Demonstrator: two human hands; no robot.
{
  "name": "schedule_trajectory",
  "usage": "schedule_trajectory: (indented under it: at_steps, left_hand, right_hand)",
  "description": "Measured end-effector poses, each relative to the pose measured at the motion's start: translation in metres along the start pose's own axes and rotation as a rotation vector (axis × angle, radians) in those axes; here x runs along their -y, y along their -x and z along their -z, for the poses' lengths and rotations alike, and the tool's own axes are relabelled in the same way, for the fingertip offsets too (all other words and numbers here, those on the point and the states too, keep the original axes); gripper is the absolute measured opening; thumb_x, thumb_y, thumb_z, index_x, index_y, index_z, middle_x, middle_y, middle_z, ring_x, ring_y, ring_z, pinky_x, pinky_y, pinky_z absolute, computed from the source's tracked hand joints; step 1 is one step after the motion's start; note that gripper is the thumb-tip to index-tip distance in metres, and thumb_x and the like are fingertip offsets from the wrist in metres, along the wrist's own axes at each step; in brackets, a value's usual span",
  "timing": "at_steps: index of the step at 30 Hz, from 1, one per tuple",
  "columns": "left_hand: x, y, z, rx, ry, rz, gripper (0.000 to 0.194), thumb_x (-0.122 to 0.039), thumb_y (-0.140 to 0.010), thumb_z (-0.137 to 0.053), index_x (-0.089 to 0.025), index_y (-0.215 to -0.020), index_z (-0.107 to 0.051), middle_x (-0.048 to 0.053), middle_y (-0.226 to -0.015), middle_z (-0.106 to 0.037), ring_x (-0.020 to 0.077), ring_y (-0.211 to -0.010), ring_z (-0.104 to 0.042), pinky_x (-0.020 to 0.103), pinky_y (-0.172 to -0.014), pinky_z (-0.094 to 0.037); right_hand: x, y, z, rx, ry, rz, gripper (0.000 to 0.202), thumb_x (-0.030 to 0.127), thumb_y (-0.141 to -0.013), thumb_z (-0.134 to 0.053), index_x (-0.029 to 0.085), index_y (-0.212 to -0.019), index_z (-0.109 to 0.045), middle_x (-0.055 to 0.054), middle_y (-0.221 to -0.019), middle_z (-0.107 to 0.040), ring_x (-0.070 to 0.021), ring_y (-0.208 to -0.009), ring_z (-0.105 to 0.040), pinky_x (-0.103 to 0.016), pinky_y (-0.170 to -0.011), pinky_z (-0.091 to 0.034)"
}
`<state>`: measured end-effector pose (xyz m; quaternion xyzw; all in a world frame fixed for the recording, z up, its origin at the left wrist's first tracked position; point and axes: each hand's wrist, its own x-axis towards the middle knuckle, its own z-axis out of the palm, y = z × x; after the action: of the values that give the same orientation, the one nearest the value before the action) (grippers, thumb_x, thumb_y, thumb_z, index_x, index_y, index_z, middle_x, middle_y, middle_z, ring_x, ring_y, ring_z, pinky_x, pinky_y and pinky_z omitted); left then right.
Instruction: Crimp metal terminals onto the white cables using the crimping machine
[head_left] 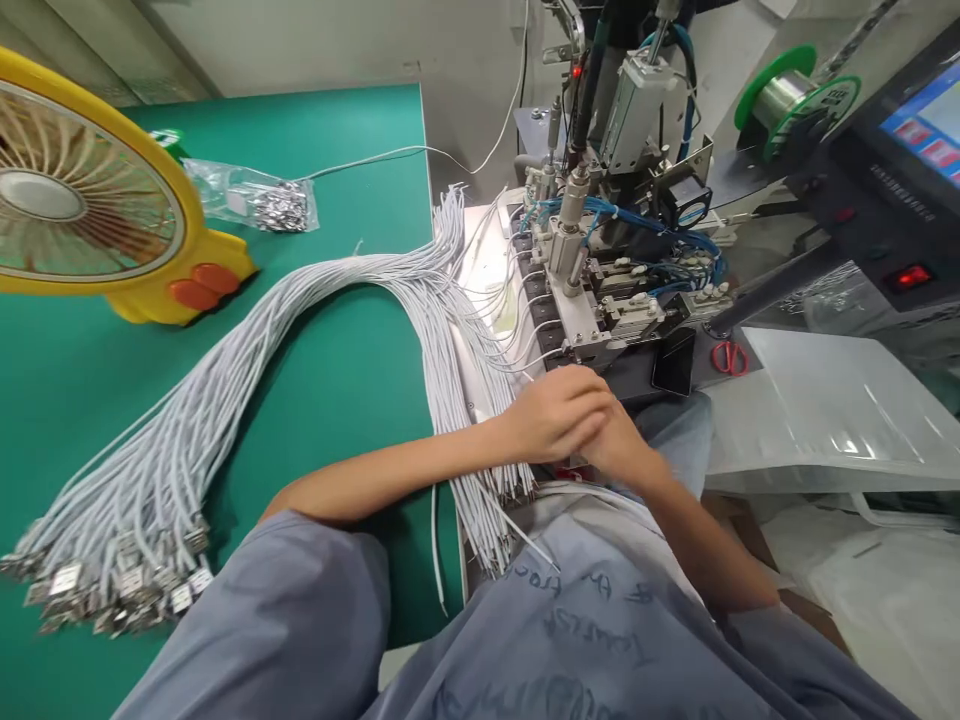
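Note:
My left hand (pixel 561 412) and my right hand (pixel 619 440) meet in front of the machine, touching each other. The left fingers are curled over toward the right hand, whose fingers look bent and are partly covered. Whatever lies between them is hidden. Under my left forearm runs a thick bundle of white cables (pixel 439 370), with thin stripped-looking ends near my lap. Its other end fans out at the lower left into metal connectors (pixel 131 580). Several white cables lead into the row of black holders (pixel 541 300) on the bench machine (pixel 577 250), just beyond my hands.
A yellow fan (pixel 187 240) stands on the green table mat (pixel 360 120). Behind it lies a clear bag of small metal parts (pixel 281 205). To the right are a solder wire spool (pixel 787 100), a control box (pixel 885 200), red-handled scissors (pixel 729 358), a dark phone-like slab (pixel 673 362) and a plastic-covered surface (pixel 832 400).

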<state>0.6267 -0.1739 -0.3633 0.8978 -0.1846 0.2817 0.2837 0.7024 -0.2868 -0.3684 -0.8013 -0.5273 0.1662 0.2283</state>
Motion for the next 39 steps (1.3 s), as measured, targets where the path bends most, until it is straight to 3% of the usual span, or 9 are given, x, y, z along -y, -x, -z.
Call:
schedule_trajectory:
  at_steps: [3, 6, 10, 14, 18, 23, 30, 35, 39]
  left_hand:
    - [0.01, 0.001, -0.002, 0.208, -0.062, 0.268, 0.036, -0.026, -0.095, -0.027, -0.009, -0.111, -0.055, 0.012, -0.096, -0.063, 0.0183, -0.087, -0.059, 0.032, -0.074, -0.051]
    - [0.019, 0.005, -0.006, 0.356, -0.078, 0.313, 0.031, -0.024, -0.094, -0.033, -0.01, -0.108, -0.058, 0.008, -0.086, -0.063, 0.0158, -0.072, -0.06, 0.027, -0.06, -0.048]
    - [0.028, 0.005, -0.007, 0.219, -0.046, 0.265, 0.027, -0.022, -0.093, -0.039, -0.013, -0.103, -0.062, 0.006, -0.081, -0.061, 0.0125, -0.067, -0.059, 0.023, -0.057, -0.046]
    - [0.03, -0.002, -0.001, 0.087, 0.014, 0.175, 0.023, -0.02, -0.092, -0.042, -0.013, -0.098, -0.063, 0.005, -0.077, -0.058, 0.0102, -0.067, -0.056, 0.02, -0.057, -0.045]
    - [0.028, -0.006, 0.003, -0.004, 0.031, 0.117, 0.019, -0.017, -0.09, -0.046, -0.011, -0.088, -0.065, 0.002, -0.068, -0.054, 0.0085, -0.06, -0.052, 0.018, -0.053, -0.041]
    - [0.03, -0.003, -0.001, 0.004, -0.006, 0.183, 0.022, -0.02, -0.089, -0.048, -0.013, -0.078, -0.066, 0.0, -0.062, -0.051, 0.0079, -0.055, -0.048, 0.018, -0.049, -0.037]
    - [0.036, 0.0, -0.008, 0.008, 0.184, 0.231, 0.021, -0.019, -0.089, -0.049, -0.014, -0.097, -0.067, 0.0, -0.066, -0.054, 0.0082, -0.059, -0.05, 0.018, -0.054, -0.04]
    - [0.037, 0.0, -0.008, 0.052, 0.213, 0.229, 0.026, -0.019, -0.092, -0.041, -0.013, -0.095, -0.066, 0.002, -0.069, -0.054, 0.009, -0.06, -0.05, 0.019, -0.055, -0.042]
    - [0.037, 0.0, -0.01, -0.011, 0.231, 0.217, 0.024, -0.021, -0.091, -0.044, -0.012, -0.092, -0.066, 0.003, -0.068, -0.056, 0.0096, -0.062, -0.052, 0.019, -0.056, -0.043]
  right_hand:
    - [-0.019, 0.01, 0.023, -0.036, -0.11, -0.133, 0.018, 0.018, -0.08, -0.046, 0.014, -0.08, -0.063, -0.009, -0.079, -0.068, -0.0199, -0.073, -0.063, -0.03, -0.067, -0.047]
    - [-0.035, 0.013, 0.03, -0.195, -0.451, -0.228, 0.008, 0.023, -0.074, -0.057, 0.017, -0.076, -0.061, -0.003, -0.072, -0.065, -0.0155, -0.065, -0.06, -0.026, -0.06, -0.047]
    - [-0.038, 0.012, 0.018, -0.403, -0.899, -0.248, 0.014, 0.026, -0.066, -0.068, 0.018, -0.074, -0.06, 0.0, -0.069, -0.061, -0.0122, -0.061, -0.058, -0.025, -0.058, -0.049]
    - [-0.028, 0.008, 0.006, -0.522, -1.067, -0.212, 0.012, 0.026, -0.067, -0.07, 0.018, -0.073, -0.062, 0.002, -0.069, -0.061, -0.0083, -0.054, -0.054, -0.023, -0.054, -0.048]
    - [-0.022, 0.009, 0.007, -0.527, -1.089, -0.121, 0.01, 0.027, -0.074, -0.064, 0.019, -0.078, -0.067, 0.001, -0.075, -0.063, -0.0094, -0.06, -0.058, -0.024, -0.058, -0.05]
    - [-0.021, 0.008, 0.011, -0.551, -0.93, -0.197, 0.011, 0.027, -0.075, -0.062, 0.018, -0.078, -0.069, -0.002, -0.077, -0.065, -0.012, -0.066, -0.059, -0.025, -0.06, -0.049]
    - [-0.034, 0.005, 0.022, -0.471, -0.708, -0.143, 0.014, 0.027, -0.075, -0.062, 0.018, -0.075, -0.072, -0.003, -0.072, -0.064, -0.0127, -0.065, -0.054, -0.026, -0.056, -0.042]
    - [-0.04, 0.005, 0.031, -0.357, -0.645, -0.164, 0.016, 0.027, -0.075, -0.061, 0.015, -0.067, -0.068, 0.002, -0.059, -0.052, -0.0078, -0.051, -0.039, -0.024, -0.048, -0.032]
    - [-0.034, 0.002, 0.019, -0.495, -0.683, -0.173, 0.018, 0.028, -0.073, -0.061, 0.016, -0.061, -0.064, 0.005, -0.052, -0.036, -0.0077, -0.05, -0.032, -0.024, -0.05, -0.032]
